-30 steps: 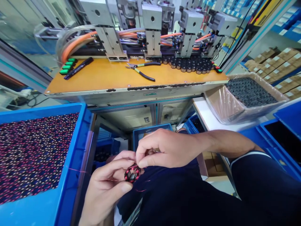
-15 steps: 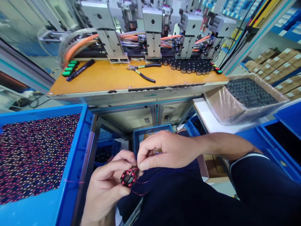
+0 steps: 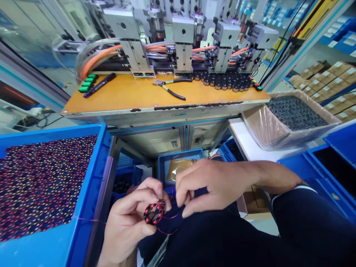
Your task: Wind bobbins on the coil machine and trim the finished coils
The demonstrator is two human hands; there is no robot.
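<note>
Near, left of centre: left hand (image 3: 126,215) closed in a pinch on a wire-wound stator ring (image 3: 160,212), thumb along the near edge, fingers behind and on the far side. Ring face tipped up toward the head camera, round in outline, so without a clear long axis. Loose red wire ends (image 3: 170,217) trailing lengthwise to the right, into the gap before the right hand (image 3: 211,185). Ring just left of that hand and slightly nearer, apart from it; left hand the closer of the two, being in contact. Right thumb and forefinger parted, with nothing visible in between; under the curled fingers, cannot tell.

Near left, a blue tray (image 3: 88,181) full of similar wound rings (image 3: 50,181), with a thin red wire (image 3: 89,219) across its right side toward the left hand; any link to the held ring not visible.

Beyond the hands, a low blue bin (image 3: 164,159) before cabinet doors (image 3: 155,141). To the right, a plastic-lined carton (image 3: 258,122) of dark parts. Farther, an orange worktop (image 3: 119,96) with black marker (image 3: 99,85), pliers (image 3: 164,83) and black cylindrical parts (image 3: 222,82). Behind, a machine (image 3: 183,29) with orange hoses (image 3: 97,61).
</note>
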